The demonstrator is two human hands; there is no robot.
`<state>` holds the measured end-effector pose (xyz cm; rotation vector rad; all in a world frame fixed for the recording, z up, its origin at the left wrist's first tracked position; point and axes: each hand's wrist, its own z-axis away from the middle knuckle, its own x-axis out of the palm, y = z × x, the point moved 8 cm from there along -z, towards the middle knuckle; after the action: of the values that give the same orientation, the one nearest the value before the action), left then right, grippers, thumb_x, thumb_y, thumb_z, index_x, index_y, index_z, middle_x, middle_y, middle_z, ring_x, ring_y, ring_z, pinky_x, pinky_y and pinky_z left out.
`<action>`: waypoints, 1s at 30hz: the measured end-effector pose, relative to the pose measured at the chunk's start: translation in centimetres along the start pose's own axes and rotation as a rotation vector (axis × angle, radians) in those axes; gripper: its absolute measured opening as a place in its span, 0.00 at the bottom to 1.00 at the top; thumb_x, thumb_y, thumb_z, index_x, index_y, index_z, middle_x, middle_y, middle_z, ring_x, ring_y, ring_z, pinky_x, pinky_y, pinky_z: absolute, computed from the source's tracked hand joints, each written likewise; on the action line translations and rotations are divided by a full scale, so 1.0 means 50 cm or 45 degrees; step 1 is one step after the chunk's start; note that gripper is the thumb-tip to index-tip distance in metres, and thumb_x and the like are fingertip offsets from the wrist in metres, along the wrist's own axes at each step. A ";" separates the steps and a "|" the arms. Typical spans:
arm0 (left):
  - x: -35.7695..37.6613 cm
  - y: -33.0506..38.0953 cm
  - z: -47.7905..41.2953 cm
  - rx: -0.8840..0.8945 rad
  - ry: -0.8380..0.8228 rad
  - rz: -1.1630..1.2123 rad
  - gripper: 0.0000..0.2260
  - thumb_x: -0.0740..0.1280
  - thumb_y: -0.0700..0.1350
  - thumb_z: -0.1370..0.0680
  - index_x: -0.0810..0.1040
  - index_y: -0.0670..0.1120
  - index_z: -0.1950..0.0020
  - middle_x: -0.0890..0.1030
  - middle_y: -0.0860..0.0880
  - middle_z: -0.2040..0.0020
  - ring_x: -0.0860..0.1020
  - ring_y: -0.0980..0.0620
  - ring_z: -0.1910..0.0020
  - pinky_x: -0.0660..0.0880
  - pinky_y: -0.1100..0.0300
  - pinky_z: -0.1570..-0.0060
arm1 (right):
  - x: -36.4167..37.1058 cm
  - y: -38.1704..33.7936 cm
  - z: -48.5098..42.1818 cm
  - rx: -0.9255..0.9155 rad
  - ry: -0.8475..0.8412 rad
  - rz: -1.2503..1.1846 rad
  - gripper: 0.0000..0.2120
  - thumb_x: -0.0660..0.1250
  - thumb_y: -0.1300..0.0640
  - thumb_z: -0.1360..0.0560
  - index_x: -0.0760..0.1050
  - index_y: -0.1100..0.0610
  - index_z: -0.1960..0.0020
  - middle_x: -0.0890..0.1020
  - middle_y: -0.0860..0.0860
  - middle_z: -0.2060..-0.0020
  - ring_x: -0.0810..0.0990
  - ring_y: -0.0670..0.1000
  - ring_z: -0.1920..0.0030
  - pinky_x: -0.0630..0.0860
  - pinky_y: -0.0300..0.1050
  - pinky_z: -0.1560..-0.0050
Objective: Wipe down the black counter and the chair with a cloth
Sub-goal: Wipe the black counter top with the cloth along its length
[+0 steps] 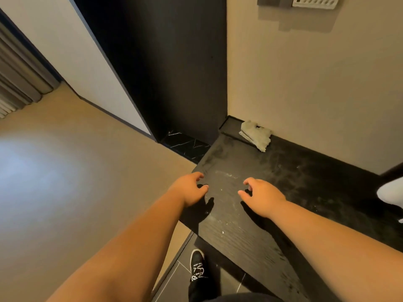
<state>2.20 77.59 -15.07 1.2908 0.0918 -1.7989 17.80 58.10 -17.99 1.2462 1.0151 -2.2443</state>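
Left hand (190, 189) and right hand (262, 198) hover above the black counter (305, 182), fingers loosely curled, empty; cloth (256, 135) at one o'clock.

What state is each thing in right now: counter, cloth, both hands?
Black counter: dusty, with pale smears and specks.
Cloth: crumpled, lying at the counter's back corner against the wall, no hand on it.
Left hand: empty, fingers loosely curled, over the counter's left edge.
Right hand: empty, fingers loosely curled, over the counter.
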 end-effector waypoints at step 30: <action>-0.051 0.118 -0.421 0.500 0.065 -0.326 0.21 0.64 0.58 0.18 0.76 0.54 0.26 0.79 0.50 0.30 0.75 0.46 0.30 0.67 0.45 0.30 | -0.023 0.038 -0.206 0.599 0.347 -0.293 0.21 0.62 0.40 0.17 0.73 0.50 0.30 0.78 0.48 0.40 0.79 0.51 0.44 0.78 0.51 0.44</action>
<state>21.64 86.54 -20.19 1.6625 -0.0760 -2.0714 25.47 64.47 -21.38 1.7464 0.7723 -2.6457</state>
